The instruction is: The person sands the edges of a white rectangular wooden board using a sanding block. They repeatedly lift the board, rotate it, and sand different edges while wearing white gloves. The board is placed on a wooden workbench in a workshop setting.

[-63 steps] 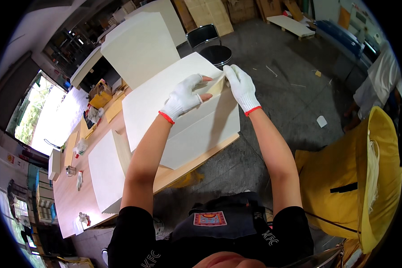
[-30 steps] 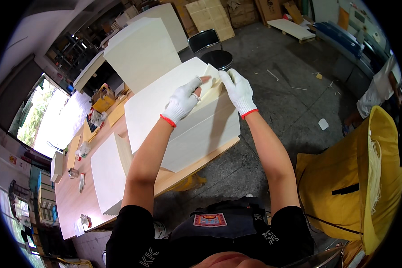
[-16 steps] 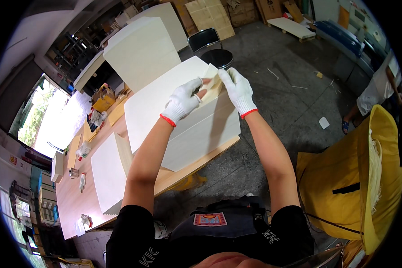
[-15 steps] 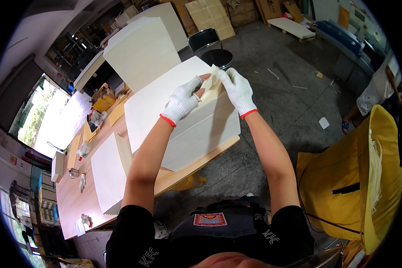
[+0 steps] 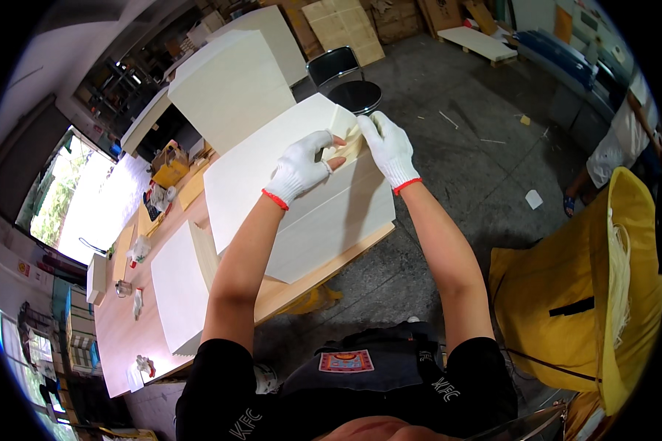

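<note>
A tall stack of white paper sheets (image 5: 265, 165) lies on the wooden table, its layered side facing me. Both my hands wear white knit gloves with red cuffs and work at the stack's far right corner, where some sheets bend and curl. My left hand (image 5: 303, 165) rests over the near part of that corner, its bare thumb and forefinger tips apart beside the curled paper. My right hand (image 5: 390, 149) is closed on the outer edge of the bent sheets; its fingertips are partly hidden.
A smaller paper stack (image 5: 180, 283) sits nearer on the table (image 5: 118, 345), with small tools and a yellow box (image 5: 171, 170) farther left. Taller stacks (image 5: 232, 81) stand beyond. A black chair (image 5: 353, 94) is behind the corner. At right are a large yellow sack (image 5: 552, 309) and another person (image 5: 618, 147).
The raised, curled paper at the corner has dropped lower. My left thumb and forefinger have shifted slightly toward me, while my right hand stays at the edge.
</note>
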The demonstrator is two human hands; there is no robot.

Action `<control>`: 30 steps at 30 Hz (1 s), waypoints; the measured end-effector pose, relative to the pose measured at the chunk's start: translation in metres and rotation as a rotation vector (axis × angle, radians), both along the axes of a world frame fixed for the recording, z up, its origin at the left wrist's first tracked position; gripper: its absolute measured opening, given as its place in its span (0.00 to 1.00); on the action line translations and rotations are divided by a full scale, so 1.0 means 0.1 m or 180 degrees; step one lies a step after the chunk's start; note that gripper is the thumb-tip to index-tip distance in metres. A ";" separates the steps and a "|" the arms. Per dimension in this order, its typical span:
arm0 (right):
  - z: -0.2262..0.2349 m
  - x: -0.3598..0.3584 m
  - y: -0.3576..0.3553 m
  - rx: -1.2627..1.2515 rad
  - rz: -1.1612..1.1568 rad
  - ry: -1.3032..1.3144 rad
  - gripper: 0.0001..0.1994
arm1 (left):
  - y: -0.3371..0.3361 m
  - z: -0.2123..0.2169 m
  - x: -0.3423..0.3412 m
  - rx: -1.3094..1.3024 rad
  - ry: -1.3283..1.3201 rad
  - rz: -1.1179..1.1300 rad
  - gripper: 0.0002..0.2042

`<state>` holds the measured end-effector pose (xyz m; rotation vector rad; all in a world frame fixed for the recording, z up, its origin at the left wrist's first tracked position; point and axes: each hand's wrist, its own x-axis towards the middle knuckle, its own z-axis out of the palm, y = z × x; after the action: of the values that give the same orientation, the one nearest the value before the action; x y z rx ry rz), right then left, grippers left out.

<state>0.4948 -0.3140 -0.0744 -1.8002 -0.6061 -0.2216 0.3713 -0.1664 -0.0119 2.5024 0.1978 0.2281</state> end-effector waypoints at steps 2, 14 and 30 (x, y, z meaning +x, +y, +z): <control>0.00 0.00 0.00 -0.0013 0.0008 0.0012 0.25 | 0.08 -0.08 0.01 0.0315 -0.0420 -0.0223 0.14; -0.01 -0.02 0.01 -0.0002 -0.0088 0.0025 0.24 | -0.09 0.06 -0.01 0.0101 0.0047 0.0011 0.15; 0.01 -0.02 -0.03 0.0097 0.0077 0.0058 0.24 | 0.02 -0.04 0.02 0.0236 -0.0209 -0.0092 0.17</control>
<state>0.4925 -0.3175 -0.0731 -1.7629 -0.6081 -0.1968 0.3735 -0.1644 -0.0163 2.5648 0.1285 0.3106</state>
